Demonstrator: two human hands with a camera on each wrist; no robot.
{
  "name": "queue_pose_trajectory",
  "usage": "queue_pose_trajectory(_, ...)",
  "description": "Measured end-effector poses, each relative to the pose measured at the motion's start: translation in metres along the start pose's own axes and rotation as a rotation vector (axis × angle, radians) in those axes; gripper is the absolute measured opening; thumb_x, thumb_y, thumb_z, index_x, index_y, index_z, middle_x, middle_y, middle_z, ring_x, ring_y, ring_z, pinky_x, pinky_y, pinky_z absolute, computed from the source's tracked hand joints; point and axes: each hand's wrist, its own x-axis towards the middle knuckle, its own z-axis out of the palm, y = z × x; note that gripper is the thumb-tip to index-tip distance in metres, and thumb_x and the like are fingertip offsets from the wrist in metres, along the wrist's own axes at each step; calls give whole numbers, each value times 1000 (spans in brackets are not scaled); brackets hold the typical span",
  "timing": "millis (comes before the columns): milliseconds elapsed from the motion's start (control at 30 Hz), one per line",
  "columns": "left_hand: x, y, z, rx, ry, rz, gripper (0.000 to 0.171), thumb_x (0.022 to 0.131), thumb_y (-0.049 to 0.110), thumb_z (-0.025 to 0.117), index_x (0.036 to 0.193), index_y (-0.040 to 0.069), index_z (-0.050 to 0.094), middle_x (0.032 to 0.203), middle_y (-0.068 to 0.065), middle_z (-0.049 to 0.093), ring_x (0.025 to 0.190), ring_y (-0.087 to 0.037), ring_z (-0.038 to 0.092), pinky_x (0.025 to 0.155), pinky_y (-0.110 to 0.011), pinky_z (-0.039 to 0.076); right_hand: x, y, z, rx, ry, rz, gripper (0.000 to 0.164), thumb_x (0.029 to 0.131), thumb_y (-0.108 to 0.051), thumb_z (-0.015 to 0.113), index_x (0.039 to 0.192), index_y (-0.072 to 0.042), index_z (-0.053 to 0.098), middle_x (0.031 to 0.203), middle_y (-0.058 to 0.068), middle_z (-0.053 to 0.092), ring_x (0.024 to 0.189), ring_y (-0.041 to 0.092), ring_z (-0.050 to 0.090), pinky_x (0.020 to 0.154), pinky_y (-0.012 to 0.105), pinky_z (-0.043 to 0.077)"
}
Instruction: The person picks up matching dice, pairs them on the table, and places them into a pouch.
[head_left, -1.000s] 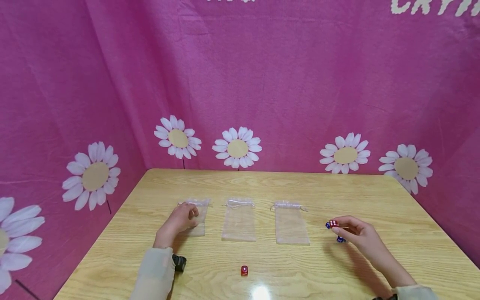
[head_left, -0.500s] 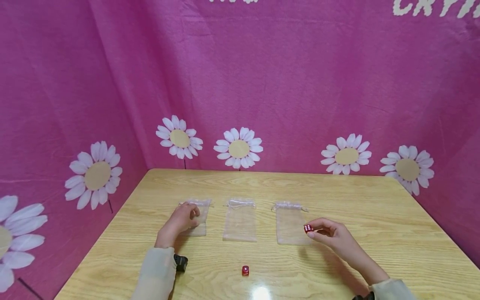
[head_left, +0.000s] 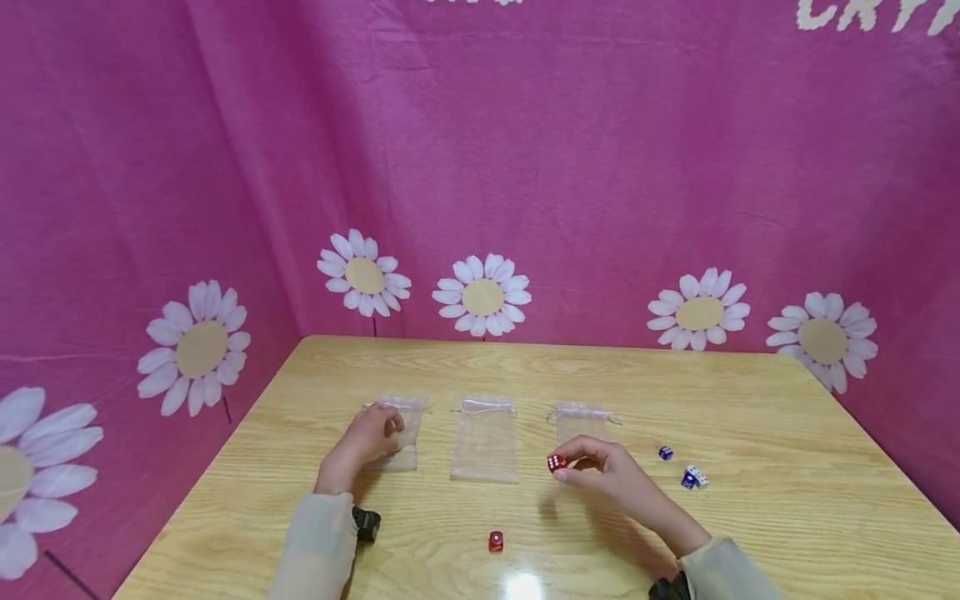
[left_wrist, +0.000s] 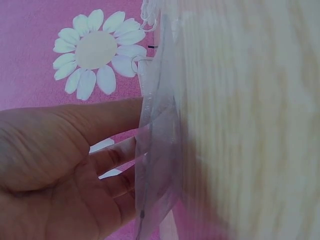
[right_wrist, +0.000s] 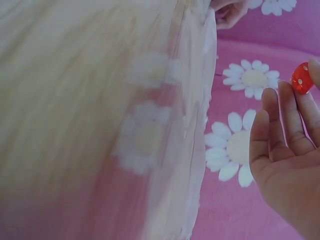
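My left hand is at the left sheer drawstring bag, thumb and fingers pinching it. In the left wrist view a raised fold of the bag covers the fingertips. My right hand pinches a red die with white pips, above the table and in front of the right drawstring bag, partly hiding that bag. The right wrist view shows the die between thumb and fingertips. A second red die lies near the table's front.
Between the hands the middle drawstring bag lies flat. On the right of the wooden table are a blue die, another blue die and white dice close together. A pink flowered cloth hangs behind.
My right hand has moved left with the red die, from the dice on the right to before the right bag. The blue and white dice now show. My left hand has stayed at its bag.
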Motion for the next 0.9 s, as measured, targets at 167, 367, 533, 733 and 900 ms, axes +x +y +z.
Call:
queue_pose_trajectory(167,-1,2,-1,-11,-7,0,14,86,3,71,97,5,64,103,-12,59,93,-25,53,90,-44,47,5,-5,9,-44,-7,-41,20,91,-18,69,106,-6,70,101,9,71,88,2,63,79,23,54)
queue_pose_trajectory(367,2,1,-3,-11,-3,-2,14,86,4,71,98,5,64,104,-12,59,94,-25,52,91,-44,46,8,-12,15,-109,-45,-50,19,89,-23,71,103,-9,72,99,10,71,86,0,61,78,24,53)
queue_pose_trajectory(533,2,1,-4,-1,-3,12,14,86,3,71,98,4,63,102,-12,59,93,-26,53,91,-45,46,9,-14,22,-169,-96,-92,18,88,-25,72,100,-12,72,96,6,71,85,0,60,76,23,52)
queue_pose_trajectory(733,0,0,-3,-12,-7,7,13,86,3,71,97,4,63,102,-12,58,93,-25,52,90,-44,46,9,-16,32,-299,-163,-196,13,86,-22,74,96,-15,71,91,-3,70,85,-3,59,76,25,51)
queue_pose_trajectory(900,0,-2,-1,-1,5,34,14,85,3,72,95,4,63,97,-11,57,89,-24,52,87,-43,46,7,-21,41,-477,-243,-236,12,87,-30,73,93,-19,71,90,-11,68,85,-2,59,78,24,52)
